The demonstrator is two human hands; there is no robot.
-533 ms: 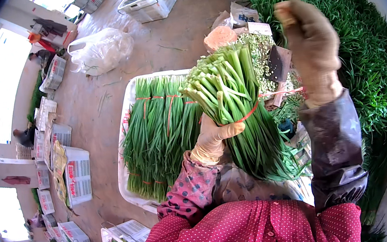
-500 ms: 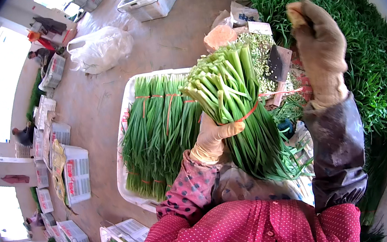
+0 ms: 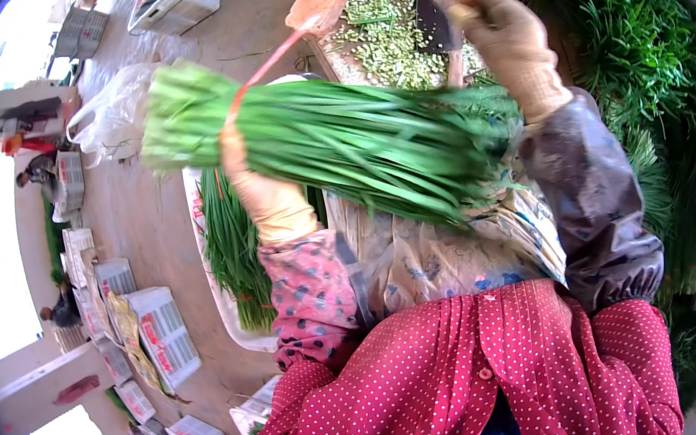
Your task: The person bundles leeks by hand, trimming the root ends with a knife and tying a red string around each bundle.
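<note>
A thick bunch of garlic chives point(image 3: 354, 132) lies across in front of me, pale cut ends to the left and green tips to the right. My gloved left hand point(image 3: 259, 185) is closed around it near the cut ends. A pink-orange band point(image 3: 236, 104) circles the bunch there, and a strip of it trails up towards a round orange-pink object point(image 3: 317, 8). My gloved right hand point(image 3: 509, 34) is raised above the leaf tips, fingers curled together; what they hold, if anything, I cannot make out. Beside it rests a dark broad-bladed knife point(image 3: 432, 23).
Chopped stem bits point(image 3: 381, 21) cover a board ahead. A white crate point(image 3: 200, 229) with tied chive bunches point(image 3: 233, 251) stands at the left, partly hidden. Loose greens point(image 3: 633, 26) are heaped at the right. A plastic bag point(image 3: 116, 116) and more crates point(image 3: 164, 332) are farther left.
The bunch has swung from upright to nearly level, its cut ends moving left with my left hand. My right hand has moved slightly left, staying closed. The whole view has shifted.
</note>
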